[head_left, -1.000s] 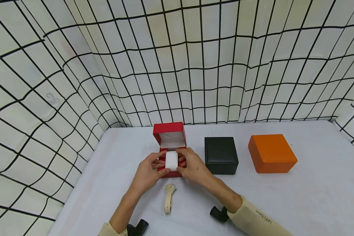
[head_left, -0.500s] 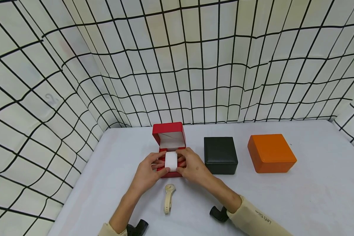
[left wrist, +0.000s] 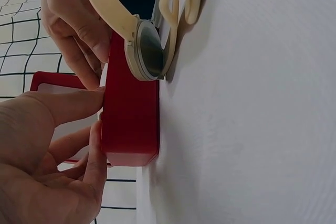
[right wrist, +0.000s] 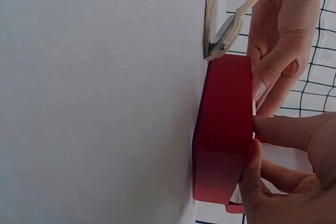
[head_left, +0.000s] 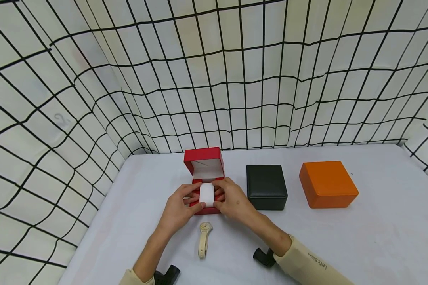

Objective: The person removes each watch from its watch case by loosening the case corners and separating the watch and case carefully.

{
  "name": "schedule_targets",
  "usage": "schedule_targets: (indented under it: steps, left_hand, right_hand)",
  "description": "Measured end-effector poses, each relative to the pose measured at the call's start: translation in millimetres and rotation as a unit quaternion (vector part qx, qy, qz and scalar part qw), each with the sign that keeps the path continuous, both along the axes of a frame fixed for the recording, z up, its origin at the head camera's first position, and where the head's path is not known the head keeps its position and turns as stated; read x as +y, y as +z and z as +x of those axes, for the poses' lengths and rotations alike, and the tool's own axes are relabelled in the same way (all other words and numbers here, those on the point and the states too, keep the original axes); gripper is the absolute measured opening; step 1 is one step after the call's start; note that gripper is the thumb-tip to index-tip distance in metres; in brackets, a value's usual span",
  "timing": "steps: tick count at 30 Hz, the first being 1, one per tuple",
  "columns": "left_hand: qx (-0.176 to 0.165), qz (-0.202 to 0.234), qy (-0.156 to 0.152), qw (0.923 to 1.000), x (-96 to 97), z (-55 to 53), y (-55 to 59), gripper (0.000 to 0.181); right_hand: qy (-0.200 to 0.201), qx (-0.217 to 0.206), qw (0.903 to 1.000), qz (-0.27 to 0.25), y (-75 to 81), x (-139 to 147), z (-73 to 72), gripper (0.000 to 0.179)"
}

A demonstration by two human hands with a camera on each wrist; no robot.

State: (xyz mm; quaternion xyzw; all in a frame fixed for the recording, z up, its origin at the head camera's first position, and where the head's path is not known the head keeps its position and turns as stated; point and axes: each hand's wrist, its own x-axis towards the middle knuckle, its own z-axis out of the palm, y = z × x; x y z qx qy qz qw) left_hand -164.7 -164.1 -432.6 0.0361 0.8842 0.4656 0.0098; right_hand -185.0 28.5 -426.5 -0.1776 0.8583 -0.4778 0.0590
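Note:
A red watch box [head_left: 205, 154] stands on the white table with its lid raised at the back. In its base sits a white watch cushion [head_left: 207, 194]. My left hand [head_left: 180, 206] pinches the cushion's left side and my right hand [head_left: 235, 202] its right side, thumbs toward the front. In both wrist views the box's red front wall [left wrist: 131, 114] hides most of the cushion, and fingertips reach over its rim. A cream-strapped wristwatch [head_left: 204, 239] lies in front of the box, touched by neither hand.
Right of the red box is a closed dark green box [head_left: 266, 186], and farther right a closed orange box [head_left: 329, 184]. A black grid net [head_left: 235, 83] over white walls rises behind the table and at its left. White cloth [head_left: 385, 229] covers the table.

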Motion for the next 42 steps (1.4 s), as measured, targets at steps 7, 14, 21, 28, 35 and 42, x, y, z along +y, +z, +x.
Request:
schedule_targets:
  steps: [7, 14, 21, 28, 35, 42]
  left_hand:
    - [-0.004, -0.004, 0.005, 1.0000, 1.0, -0.4, -0.7, 0.059]
    - [-0.017, 0.000, 0.010, 0.9998, 2.1, 0.4, -1.0, 0.060]
    - [-0.024, -0.009, 0.011, 0.9996, 2.1, 0.9, -2.7, 0.061]
    - [-0.018, -0.029, 0.005, 0.9994, 3.7, -0.4, -1.4, 0.061]
    - [-0.017, -0.038, 0.000, 0.9991, 5.3, 0.0, 0.5, 0.060]
    - [0.004, -0.032, 0.015, 0.9994, 9.0, 0.6, -0.8, 0.053]
  right_hand:
    - [-0.002, -0.001, 1.0000, 0.002, -0.9, -0.5, -0.9, 0.052]
    - [-0.007, 0.008, 0.9999, 0.012, -1.6, 0.5, -0.6, 0.052]
    - [-0.001, -0.005, 0.9999, 0.011, -1.2, 1.2, 0.7, 0.050]
    - [-0.001, -0.020, 0.9997, 0.011, 2.2, 2.6, 2.5, 0.052]
    - [0.002, -0.022, 0.9998, 0.002, 13.6, 10.7, 9.5, 0.055]
    - [0.004, -0.007, 0.9993, -0.037, 26.0, 25.0, 18.1, 0.052]
